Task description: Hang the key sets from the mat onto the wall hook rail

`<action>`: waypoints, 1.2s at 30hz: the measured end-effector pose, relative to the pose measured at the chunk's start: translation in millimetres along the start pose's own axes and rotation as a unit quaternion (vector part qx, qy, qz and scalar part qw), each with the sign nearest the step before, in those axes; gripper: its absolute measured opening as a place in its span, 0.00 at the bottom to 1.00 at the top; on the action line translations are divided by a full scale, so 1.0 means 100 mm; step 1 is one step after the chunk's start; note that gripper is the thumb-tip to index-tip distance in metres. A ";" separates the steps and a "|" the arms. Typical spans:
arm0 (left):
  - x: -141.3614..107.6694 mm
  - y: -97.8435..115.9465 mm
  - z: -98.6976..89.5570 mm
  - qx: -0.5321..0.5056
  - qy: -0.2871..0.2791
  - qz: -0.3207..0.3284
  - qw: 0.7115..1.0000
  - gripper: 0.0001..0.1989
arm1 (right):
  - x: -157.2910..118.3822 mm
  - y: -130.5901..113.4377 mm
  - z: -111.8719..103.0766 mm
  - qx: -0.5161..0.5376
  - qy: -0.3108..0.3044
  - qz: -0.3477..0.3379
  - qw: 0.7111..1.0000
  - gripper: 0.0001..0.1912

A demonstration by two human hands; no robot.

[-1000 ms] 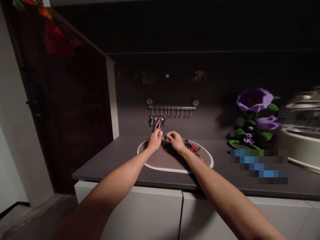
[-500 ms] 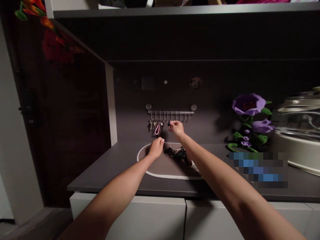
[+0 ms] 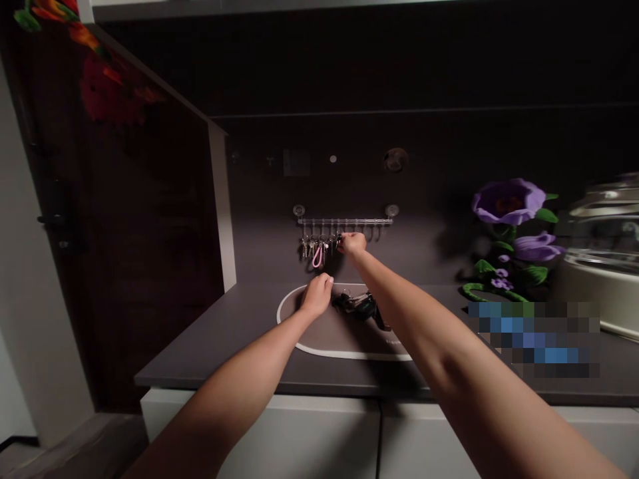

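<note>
On the far left of the dim scene stands a dark brown wooden door [image 3: 124, 219], next to a narrow white upright panel [image 3: 223, 213]. Right of that, a dark grey countertop [image 3: 224, 339] carries an oval grey mat with a white rim [image 3: 324, 349]. The left hand [image 3: 316, 297] rests curled over the mat's back left part, just beside a dark heap of keys [image 3: 357, 305]; whether its fingers pinch anything cannot be told. Above it, a slim chrome hook rail [image 3: 344, 221] is fixed to the dark back wall, with small metal keys and a pink loop strap [image 3: 316, 256] hanging from its left hooks. The right hand [image 3: 352, 242] is raised to the rail's middle, fingers pinched shut on a small dark key piece [image 3: 339, 241] held up at the hooks. Farther right stands a purple fabric flower with green leaves [image 3: 509, 203], and beyond it a pale lidded metal pot [image 3: 596, 266] at the frame's edge.
</note>
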State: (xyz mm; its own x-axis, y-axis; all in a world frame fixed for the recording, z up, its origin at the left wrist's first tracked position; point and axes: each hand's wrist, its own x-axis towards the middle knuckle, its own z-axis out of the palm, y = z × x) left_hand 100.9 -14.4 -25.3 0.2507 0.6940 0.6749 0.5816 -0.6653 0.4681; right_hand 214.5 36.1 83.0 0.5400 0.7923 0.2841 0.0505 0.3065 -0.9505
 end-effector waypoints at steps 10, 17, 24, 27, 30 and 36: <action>0.01 -0.04 0.04 -0.006 -0.003 -0.001 1.000 0.13 | 0.07 0.04 0.01 0.012 0.003 0.019 1.000 0.05; 0.01 -0.04 0.03 -0.006 -0.005 -0.001 1.000 0.13 | 0.07 0.05 0.00 0.002 0.003 0.021 1.000 0.04; 0.01 -0.05 0.02 -0.010 -0.007 -0.004 1.000 0.12 | 0.03 0.10 -0.04 -0.017 -0.018 0.015 1.000 0.04; 0.01 -0.05 0.02 -0.013 -0.007 -0.004 1.000 0.12 | 0.02 0.12 -0.07 -0.034 -0.037 0.007 0.999 0.04; 0.01 -0.06 0.02 -0.018 -0.008 -0.003 1.000 0.12 | 0.01 0.12 -0.10 -0.050 -0.059 -0.001 0.997 0.05; 0.01 -0.07 0.02 -0.039 -0.007 -0.002 0.999 0.11 | 0.00 0.15 -0.19 -0.094 -0.074 -0.026 0.992 0.03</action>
State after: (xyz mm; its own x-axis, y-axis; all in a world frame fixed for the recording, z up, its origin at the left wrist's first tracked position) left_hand 98.8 -8.0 -29.1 0.2598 0.7005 0.6647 0.5203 -0.6814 0.5148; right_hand 230.7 30.5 66.1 0.4036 0.8512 0.3356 0.2389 0.2560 -0.9367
